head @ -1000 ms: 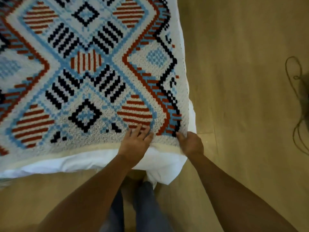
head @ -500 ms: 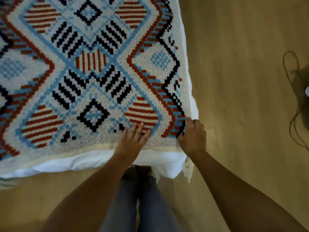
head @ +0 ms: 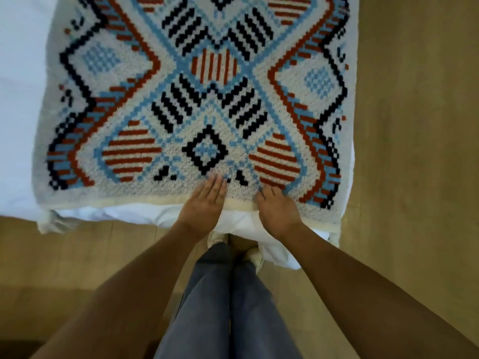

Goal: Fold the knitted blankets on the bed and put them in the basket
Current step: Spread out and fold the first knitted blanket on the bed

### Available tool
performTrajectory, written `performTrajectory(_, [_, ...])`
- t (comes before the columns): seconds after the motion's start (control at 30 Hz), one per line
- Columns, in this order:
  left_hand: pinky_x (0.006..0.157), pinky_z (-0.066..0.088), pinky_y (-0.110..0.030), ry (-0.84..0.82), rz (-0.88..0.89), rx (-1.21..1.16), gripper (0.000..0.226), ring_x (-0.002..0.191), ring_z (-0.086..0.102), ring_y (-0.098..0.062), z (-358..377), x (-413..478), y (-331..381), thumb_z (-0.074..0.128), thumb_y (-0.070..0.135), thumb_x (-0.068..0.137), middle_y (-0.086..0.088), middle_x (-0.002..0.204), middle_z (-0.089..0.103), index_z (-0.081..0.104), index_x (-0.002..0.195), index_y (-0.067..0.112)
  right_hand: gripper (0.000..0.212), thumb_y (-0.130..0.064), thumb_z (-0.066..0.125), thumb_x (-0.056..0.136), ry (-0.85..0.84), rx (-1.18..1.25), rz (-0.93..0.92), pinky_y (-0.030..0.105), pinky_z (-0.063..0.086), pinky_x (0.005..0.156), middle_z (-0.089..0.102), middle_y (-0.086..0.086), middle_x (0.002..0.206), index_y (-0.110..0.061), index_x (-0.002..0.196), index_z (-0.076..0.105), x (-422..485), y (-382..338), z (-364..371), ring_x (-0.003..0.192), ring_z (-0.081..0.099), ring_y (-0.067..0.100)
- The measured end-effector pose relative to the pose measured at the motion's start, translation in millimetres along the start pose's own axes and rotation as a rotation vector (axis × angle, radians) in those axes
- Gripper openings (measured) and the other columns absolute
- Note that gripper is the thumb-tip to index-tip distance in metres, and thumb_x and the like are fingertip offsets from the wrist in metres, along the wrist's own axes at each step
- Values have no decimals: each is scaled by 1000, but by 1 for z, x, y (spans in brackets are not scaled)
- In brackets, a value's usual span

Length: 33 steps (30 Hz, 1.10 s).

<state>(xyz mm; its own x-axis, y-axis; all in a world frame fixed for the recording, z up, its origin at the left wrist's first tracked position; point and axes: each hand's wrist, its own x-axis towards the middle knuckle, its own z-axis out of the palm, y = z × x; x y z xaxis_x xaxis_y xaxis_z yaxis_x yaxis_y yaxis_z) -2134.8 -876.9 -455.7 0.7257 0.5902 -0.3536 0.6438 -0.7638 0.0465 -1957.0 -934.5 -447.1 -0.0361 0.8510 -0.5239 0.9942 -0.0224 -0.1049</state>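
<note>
At the far left the white bed sheet (head: 18, 99) lies bare; the knitted blanket (head: 207, 99) is spread flat on it, patterned in red, blue and black, its cream near edge along the bed's near side, a tassel (head: 49, 224) hanging at the near left corner.

The left hand (head: 204, 203) lies flat on that edge near its middle, fingers straight and pressed together, no longer fanned as 1 second ago; the right hand (head: 278, 211), which was gripping the near right corner then, now sits just beside the left, a short gap between the 2. Its fingertips dip into the knit; whether they pinch it or only press, I cannot tell.

Both hands have thus come to the centre and the corner is let go; my judgement is that this is smoothing or squaring, with the 1st fold not yet made.

Below are grey trousers (head: 228, 294); at right the wooden floor (head: 414, 151). The basket is not in view.

No brand, label or writing is readable anywhere.
</note>
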Motion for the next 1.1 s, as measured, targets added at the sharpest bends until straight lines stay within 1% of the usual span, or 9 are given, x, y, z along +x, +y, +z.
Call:
performTrajectory(0.07, [112, -10, -35, -196, 31, -32, 55, 144, -6, -30, 9, -12, 2, 10, 5, 92, -17, 155, -9, -9, 144, 1, 38, 0, 43, 87, -83, -42, -3, 41, 45, 85, 45, 17, 127, -3, 124, 46, 0, -5, -2, 118, 40, 32])
performTrajectory(0.13, [112, -15, -35, -284, 16, -13, 56, 143, -13, -29, 12, -18, 4, 15, 7, 97, -16, 155, -15, -16, 144, 3, 37, -2, 47, 86, -198, -40, 27, 44, 48, 87, 46, 17, 126, -3, 122, 49, 2, -12, -8, 119, 41, 33])
performTrajectory(0.2, [115, -9, -41, -293, 22, 13, 56, 143, -11, -30, 12, -20, 4, 18, 12, 99, -16, 155, -12, -14, 144, 3, 36, -14, 49, 86, -245, 2, 60, 41, 48, 86, 48, 15, 125, -6, 121, 52, 9, -17, -17, 116, 46, 31])
performTrajectory(0.3, [115, 0, -48, -220, 23, -9, 59, 144, -3, -32, 4, -19, -2, 25, 20, 99, -15, 157, -5, -7, 146, 6, 34, -26, 45, 89, -180, 63, 31, 33, 44, 77, 53, 12, 119, -10, 117, 55, 19, -27, -29, 107, 52, 29])
performTrajectory(0.53, [112, 19, -42, -180, -23, -142, 52, 138, 24, -26, -27, 1, -1, 35, 20, 93, -10, 150, 27, 23, 143, 12, 37, -23, 46, 90, -178, 180, 102, 35, 43, 84, 48, 15, 125, -7, 124, 49, -5, -17, -33, 113, 46, 30])
performTrajectory(0.63, [104, 32, -40, -182, -69, -136, 42, 125, 39, -27, -63, 26, 5, 35, 22, 95, -11, 137, 41, 35, 135, 10, 35, -27, 45, 93, -158, 236, 181, 33, 43, 81, 49, 16, 122, -5, 120, 50, -16, 9, -57, 110, 47, 30])
performTrajectory(0.77, [95, 38, -39, -172, -94, -158, 33, 112, 48, -25, -124, 61, 31, 37, 27, 96, -9, 124, 49, 42, 125, 12, 37, -29, 48, 92, -72, 316, 231, 35, 42, 95, 49, 14, 128, -8, 123, 50, -35, 56, -97, 116, 47, 30])
performTrajectory(0.9, [92, 41, -39, -152, -143, -160, 37, 113, 50, -28, -176, 90, 84, 36, 27, 98, -11, 129, 47, 38, 131, 11, 35, -28, 47, 92, 11, 339, 240, 34, 40, 90, 46, 17, 125, -5, 119, 50, -63, 113, -130, 114, 45, 31])
performTrajectory(1.1, [86, 40, -39, -136, -237, -149, 31, 111, 50, -30, -231, 124, 174, 37, 27, 96, -12, 124, 50, 43, 122, 11, 39, -29, 43, 94, 56, 271, 150, 35, 37, 95, 42, 16, 129, -5, 125, 45, -117, 204, -157, 119, 41, 31])
